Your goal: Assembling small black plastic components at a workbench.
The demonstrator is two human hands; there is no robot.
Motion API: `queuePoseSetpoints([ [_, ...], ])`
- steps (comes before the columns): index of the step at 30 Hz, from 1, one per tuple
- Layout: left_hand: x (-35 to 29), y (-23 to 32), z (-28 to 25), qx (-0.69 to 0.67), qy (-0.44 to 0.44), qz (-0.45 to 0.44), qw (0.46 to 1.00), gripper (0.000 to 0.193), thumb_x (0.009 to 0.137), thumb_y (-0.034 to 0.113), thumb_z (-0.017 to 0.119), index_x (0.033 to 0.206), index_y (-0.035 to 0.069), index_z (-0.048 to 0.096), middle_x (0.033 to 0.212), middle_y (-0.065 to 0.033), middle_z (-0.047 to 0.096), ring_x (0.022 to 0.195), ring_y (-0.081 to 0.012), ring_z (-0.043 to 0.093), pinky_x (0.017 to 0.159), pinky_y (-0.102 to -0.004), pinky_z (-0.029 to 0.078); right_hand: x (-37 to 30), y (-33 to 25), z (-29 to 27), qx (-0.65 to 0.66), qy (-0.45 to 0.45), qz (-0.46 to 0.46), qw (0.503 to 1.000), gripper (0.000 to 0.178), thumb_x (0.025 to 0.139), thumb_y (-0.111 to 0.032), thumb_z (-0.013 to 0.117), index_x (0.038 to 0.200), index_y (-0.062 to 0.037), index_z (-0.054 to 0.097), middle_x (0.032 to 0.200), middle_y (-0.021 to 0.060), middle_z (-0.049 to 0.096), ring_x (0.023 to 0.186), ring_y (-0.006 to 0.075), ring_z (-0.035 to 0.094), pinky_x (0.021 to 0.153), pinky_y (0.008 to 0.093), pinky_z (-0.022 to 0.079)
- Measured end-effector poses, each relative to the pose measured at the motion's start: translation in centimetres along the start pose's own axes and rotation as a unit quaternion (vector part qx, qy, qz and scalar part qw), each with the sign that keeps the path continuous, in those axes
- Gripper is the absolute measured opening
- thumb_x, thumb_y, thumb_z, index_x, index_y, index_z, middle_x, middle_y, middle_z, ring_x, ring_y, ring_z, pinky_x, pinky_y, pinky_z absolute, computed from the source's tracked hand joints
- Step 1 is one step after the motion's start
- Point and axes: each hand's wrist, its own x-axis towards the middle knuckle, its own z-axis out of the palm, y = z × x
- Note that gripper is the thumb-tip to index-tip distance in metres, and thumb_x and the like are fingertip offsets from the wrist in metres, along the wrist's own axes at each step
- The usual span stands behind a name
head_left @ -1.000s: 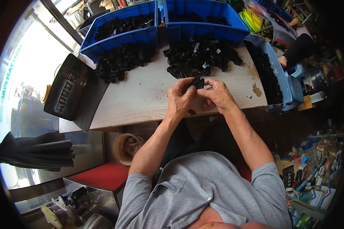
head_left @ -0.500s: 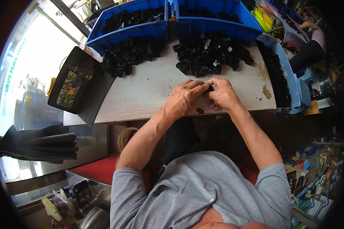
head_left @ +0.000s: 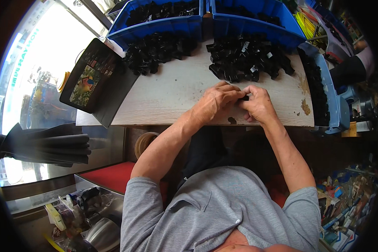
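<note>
Close to the table's near edge, my left hand (head_left: pixel 219 100) and my right hand (head_left: pixel 260 104) meet over a small black part (head_left: pixel 245 98). The fingertips of both hands are closed on it, and they cover most of it, so its full shape is hidden. Just beyond my hands lies a pile of black plastic parts (head_left: pixel 250 59), a few with pale spots. A second heap of similar black parts (head_left: pixel 155 52) spreads farther left on the worn white table (head_left: pixel 164 101).
Two blue bins (head_left: pixel 164 27) with black parts stand along the far side. A lighter blue bin (head_left: pixel 335 96) holds more at the table's right end. On the left stands a tablet in a dark case (head_left: pixel 88 84). Another person's arm (head_left: pixel 350 69) shows at the far right.
The whole scene has shifted slightly right in the picture as the view turned. My hands stay together on the small black part, with only a slight change in the fingers.
</note>
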Motion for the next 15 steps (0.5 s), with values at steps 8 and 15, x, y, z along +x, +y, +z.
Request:
queuePoseSetpoints([
  [8, -0.6, 3.4, -0.9, 0.163, -0.078, -0.063, 0.982, 0.068, 0.075, 0.009, 0.079, 0.141, 0.016, 0.063, 0.131, -0.0071, 0.066, 0.124, -0.0296, 0.059, 0.100, -0.0430, 0.048, 0.0, 0.4, 0.1, -0.006, 0.015, -0.014, 1.000, 0.023, 0.082, 0.001, 0.070, 0.104, -0.0001, 0.063, 0.058, 0.0031, 0.058, 0.042, 0.0126, 0.056, 0.036, 0.0266, 0.043],
  [15, -1.5, 2.5, -0.9, 0.175, -0.005, -0.061, 0.983, 0.056, 0.078, 0.004, 0.071, 0.133, 0.013, 0.065, 0.133, -0.0083, 0.065, 0.127, -0.0327, 0.056, 0.101, -0.0465, 0.046, -0.3, 0.3, 0.2, -0.004, 0.009, -0.014, 1.000, 0.026, 0.083, -0.005, 0.073, 0.107, 0.0014, 0.063, 0.058, 0.0035, 0.058, 0.042, 0.0125, 0.056, 0.036, 0.0261, 0.043],
])
